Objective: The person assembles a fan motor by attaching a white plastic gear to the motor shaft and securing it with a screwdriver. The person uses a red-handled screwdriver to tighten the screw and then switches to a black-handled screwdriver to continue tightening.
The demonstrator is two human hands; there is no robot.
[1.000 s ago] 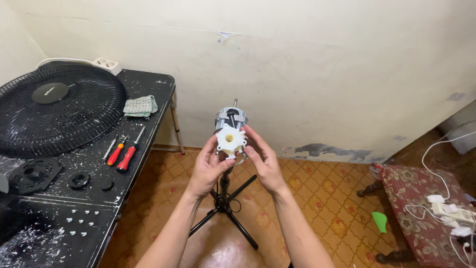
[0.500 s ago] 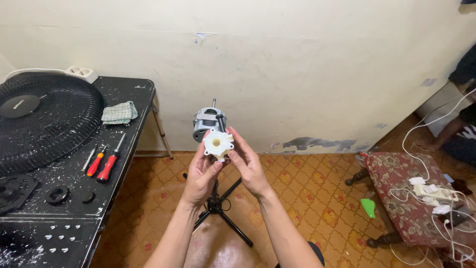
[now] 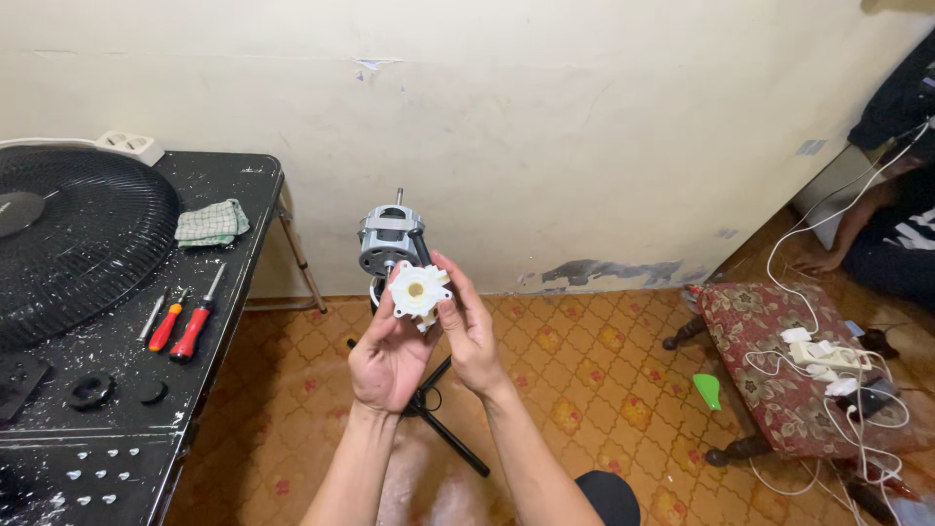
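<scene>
Both hands are raised in the middle of the view, pinching a small white plastic part (image 3: 419,288) with a round yellowish hole in its middle. My left hand (image 3: 388,353) grips it from below and the left, fingers curled around its edge. My right hand (image 3: 471,331) holds its right side. Just behind the part stands a grey fan motor (image 3: 388,239) with a thin shaft pointing up, mounted on a black stand (image 3: 443,419) whose legs spread over the tiled floor.
A black table (image 3: 224,282) on the left carries a black fan grille (image 3: 68,248), a green cloth (image 3: 210,223), red-handled screwdrivers (image 3: 185,326), round black parts and several screws. A patterned footstool (image 3: 779,360) with white cables stands on the right. Another person sits at far right (image 3: 901,234).
The camera has swung right, so the table and grille slid toward the left edge. My hands still hold the white part in front of the motor, at much the same height.
</scene>
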